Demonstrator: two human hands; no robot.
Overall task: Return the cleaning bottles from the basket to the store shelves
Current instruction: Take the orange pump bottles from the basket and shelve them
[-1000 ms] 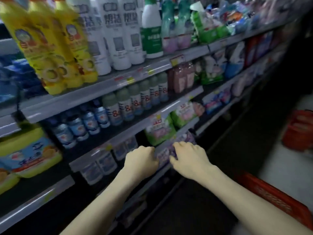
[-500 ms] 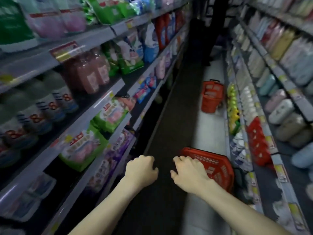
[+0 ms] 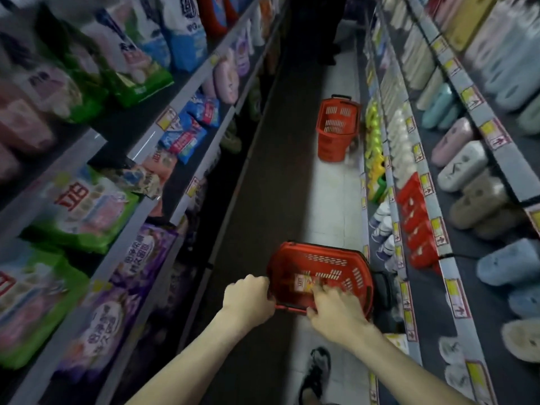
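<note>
A red plastic basket [image 3: 344,273] stands on the aisle floor just ahead of me. In it lies a pack or bottle with an orange and yellow label [image 3: 302,283]; motion blur hides the rest of its contents. My left hand [image 3: 248,299] hovers at the basket's near left rim with loosely curled fingers and nothing visible in it. My right hand [image 3: 336,309] reaches over the near rim, its fingers stretched toward the labelled item and not closed on it. The basket's handle bar [image 3: 290,307] lies between the two hands.
A second red basket [image 3: 336,127] stands farther down the aisle. The left shelves [image 3: 187,176] carry detergent bags. The right shelves [image 3: 438,229] hold slippers, red packs and yellow bottles [image 3: 374,159]. My sandalled foot [image 3: 317,372] is on the floor below.
My view has swung from the left shelves down the aisle to the floor. Both hands have come away from the shelf edge and down to the red basket.
</note>
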